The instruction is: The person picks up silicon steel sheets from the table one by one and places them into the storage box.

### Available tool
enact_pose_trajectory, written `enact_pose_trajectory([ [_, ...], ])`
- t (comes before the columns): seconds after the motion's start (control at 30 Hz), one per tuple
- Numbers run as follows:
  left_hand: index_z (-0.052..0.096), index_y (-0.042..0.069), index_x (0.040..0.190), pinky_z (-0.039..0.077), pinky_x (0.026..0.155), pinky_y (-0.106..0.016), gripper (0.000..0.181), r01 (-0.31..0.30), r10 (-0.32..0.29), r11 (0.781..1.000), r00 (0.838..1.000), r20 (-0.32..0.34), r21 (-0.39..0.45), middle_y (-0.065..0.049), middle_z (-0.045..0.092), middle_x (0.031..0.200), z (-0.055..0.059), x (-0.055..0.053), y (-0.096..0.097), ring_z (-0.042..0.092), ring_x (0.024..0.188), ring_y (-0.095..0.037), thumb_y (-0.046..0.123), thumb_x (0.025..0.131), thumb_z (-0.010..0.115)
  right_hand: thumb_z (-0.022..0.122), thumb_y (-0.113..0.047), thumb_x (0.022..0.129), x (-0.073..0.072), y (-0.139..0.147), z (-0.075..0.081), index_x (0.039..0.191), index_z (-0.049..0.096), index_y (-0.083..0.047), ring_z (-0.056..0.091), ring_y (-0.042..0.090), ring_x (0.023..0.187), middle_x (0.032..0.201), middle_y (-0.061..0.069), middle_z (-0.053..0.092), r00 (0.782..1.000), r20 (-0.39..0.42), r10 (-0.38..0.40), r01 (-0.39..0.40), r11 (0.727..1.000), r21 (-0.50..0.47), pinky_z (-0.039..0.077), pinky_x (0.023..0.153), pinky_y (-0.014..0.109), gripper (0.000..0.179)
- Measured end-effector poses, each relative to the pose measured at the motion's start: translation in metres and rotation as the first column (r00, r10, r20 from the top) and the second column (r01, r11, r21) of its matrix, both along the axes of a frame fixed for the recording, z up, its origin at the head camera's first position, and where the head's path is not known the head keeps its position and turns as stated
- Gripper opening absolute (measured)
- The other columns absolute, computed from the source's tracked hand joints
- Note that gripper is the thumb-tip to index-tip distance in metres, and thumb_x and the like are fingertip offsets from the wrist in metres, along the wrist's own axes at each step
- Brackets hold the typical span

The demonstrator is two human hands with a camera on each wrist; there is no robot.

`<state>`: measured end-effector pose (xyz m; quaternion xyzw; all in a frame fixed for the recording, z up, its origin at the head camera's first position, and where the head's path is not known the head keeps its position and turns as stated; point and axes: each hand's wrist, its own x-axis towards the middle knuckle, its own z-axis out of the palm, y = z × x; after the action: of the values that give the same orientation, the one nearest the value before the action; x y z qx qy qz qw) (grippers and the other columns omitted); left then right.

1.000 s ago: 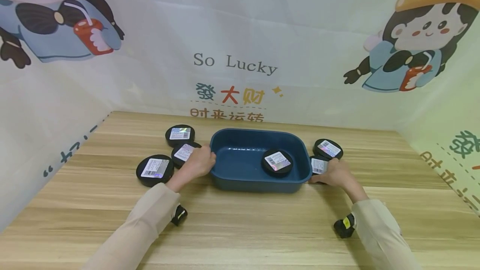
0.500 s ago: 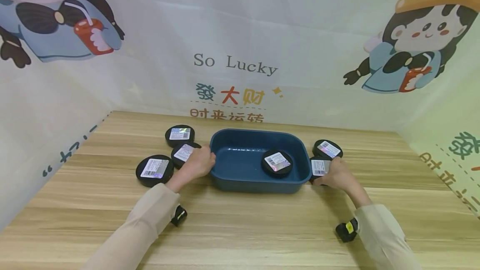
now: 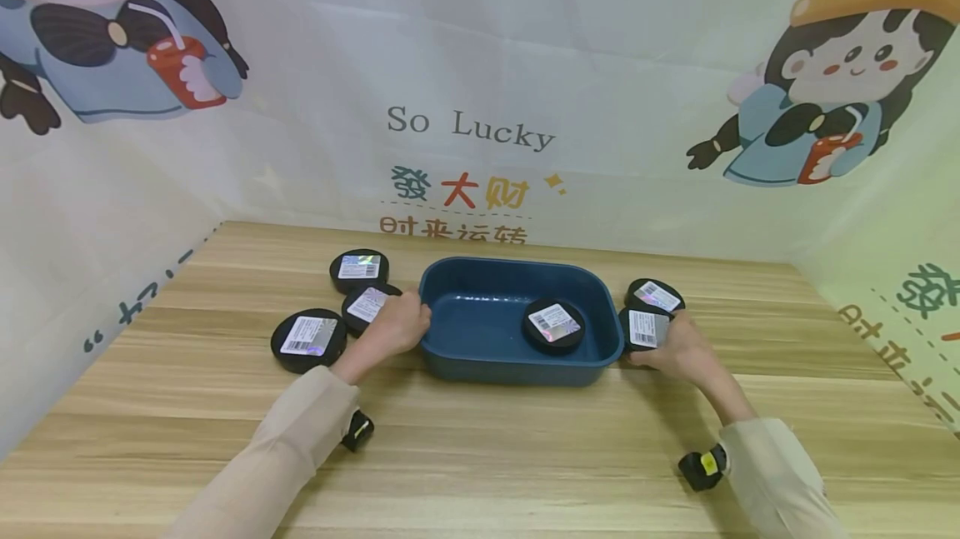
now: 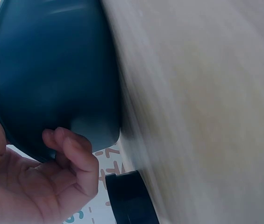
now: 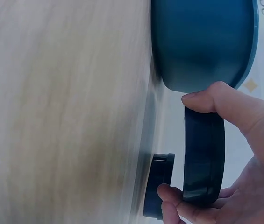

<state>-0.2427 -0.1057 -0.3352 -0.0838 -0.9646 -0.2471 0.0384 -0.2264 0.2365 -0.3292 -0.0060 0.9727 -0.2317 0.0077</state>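
Observation:
A blue rectangular basin [image 3: 517, 369] stands on the wooden table, with one black round container [image 3: 554, 324] lying label-up inside it. At its left end, my left hand [image 3: 401, 322] grips the rim; the left wrist view shows curled fingers against the basin's outer wall [image 4: 57, 70]. Just beyond the right end, my right hand [image 3: 681, 349] holds another black round container [image 3: 645, 329] by its edge. In the right wrist view, thumb and fingers span this container [image 5: 204, 158], which is raised off the table. Beneath and behind it sits a further container [image 3: 655, 296].
Left of the basin lie three more labelled black containers: one at the back [image 3: 359, 270], one partly behind my left hand [image 3: 367, 307], and one nearer me [image 3: 308, 341]. A printed cloth [image 3: 480, 64] walls the table's back and sides.
My right hand has shifted slightly right and raised the black container beside the basin, its label now showing more fully. The left hand and basin stay put.

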Motion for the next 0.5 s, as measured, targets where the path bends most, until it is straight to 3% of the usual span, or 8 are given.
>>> enact_pose_trajectory([
  [0.23, 0.053, -0.014, 0.094, 0.045, 0.070, -0.046, 0.026, -0.005, 0.005, 1.000, 1.000, 0.007, 0.002, -0.031, 0.058, 0.087, 0.0007, 0.0005, 0.0001, 0.058, 0.082, -0.040, 0.008, 0.086, 0.041, 0.072, -0.021, 0.065, 0.0054, 0.0000, 0.0024, 0.115, 0.020, 0.024, 0.049, 0.038, 0.084, 0.097, 0.034, 0.046, 1.000, -0.019, -0.017, 0.016, 0.998, -0.057, 0.040, 0.076, 0.047, 0.085],
  [0.5, 0.053, -0.014, 0.093, 0.045, 0.068, -0.045, 0.026, -0.002, 0.002, 1.000, 1.000, 0.008, -0.003, -0.029, 0.058, 0.084, 0.0017, 0.0002, 0.0006, 0.057, 0.078, -0.036, 0.008, 0.086, 0.040, 0.070, -0.023, 0.066, 0.0106, -0.0009, 0.0066, 0.112, 0.027, 0.022, 0.049, 0.035, 0.079, 0.092, 0.029, 0.045, 0.994, -0.099, -0.050, 0.041, 0.994, -0.099, 0.041, 0.071, 0.045, 0.078],
])
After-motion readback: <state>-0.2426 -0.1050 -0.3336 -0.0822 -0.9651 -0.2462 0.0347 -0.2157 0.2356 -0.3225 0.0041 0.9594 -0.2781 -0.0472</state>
